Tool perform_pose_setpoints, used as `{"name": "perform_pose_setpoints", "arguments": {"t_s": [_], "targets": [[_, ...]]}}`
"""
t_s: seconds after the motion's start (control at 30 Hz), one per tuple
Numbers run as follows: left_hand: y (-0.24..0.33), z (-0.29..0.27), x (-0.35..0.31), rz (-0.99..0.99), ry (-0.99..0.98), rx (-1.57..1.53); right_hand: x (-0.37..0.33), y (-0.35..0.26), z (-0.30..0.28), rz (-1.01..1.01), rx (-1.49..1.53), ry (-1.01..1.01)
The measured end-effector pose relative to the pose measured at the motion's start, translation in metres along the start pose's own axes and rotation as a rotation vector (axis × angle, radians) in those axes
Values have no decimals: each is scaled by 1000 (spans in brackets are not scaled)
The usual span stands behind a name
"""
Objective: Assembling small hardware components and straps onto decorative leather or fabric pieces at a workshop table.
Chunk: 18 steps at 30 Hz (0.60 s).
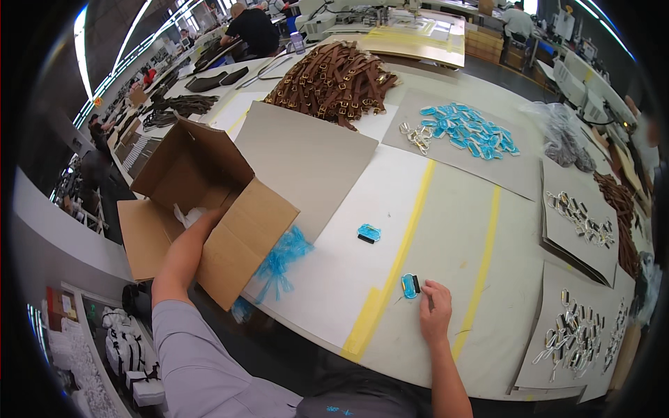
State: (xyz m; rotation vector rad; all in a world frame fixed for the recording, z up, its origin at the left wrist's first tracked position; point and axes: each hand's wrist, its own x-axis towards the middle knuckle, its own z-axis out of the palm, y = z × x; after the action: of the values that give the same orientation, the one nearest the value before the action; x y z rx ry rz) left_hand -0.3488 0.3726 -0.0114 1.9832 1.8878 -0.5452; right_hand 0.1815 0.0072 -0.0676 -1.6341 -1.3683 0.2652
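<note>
My left hand [210, 219] is inside the open cardboard box [249, 224] at the left, close to some white wrapping [188, 214]; its fingers are hidden by the box. On the table lies a small oval metal piece covered in blue film with a black bar [411, 285]. Just right of that piece rests my right hand [436, 306], fingers loosely bent and nothing visible in its grasp; whether a fingertip touches the bar I cannot tell. A second blue-filmed piece with a black bar [368, 233] lies farther off, to the left.
Crumpled blue film [282, 261] hangs by the box at the table's edge. Toward the back are a heap of brown buckled straps [334, 82] and a pile of blue-filmed pieces [474, 129]. Metal pieces [575, 331] lie on grey boards at the right. Other people sit in the background.
</note>
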Motion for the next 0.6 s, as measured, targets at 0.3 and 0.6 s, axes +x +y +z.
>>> {"name": "perform_pose_setpoints", "arguments": {"t_s": [0.3, 0.6], "targets": [[20, -2, 41, 70, 116, -123, 2, 3, 11, 90, 82, 19], [-12, 20, 61, 302, 241, -192, 0, 5, 7, 50, 45, 3]]}}
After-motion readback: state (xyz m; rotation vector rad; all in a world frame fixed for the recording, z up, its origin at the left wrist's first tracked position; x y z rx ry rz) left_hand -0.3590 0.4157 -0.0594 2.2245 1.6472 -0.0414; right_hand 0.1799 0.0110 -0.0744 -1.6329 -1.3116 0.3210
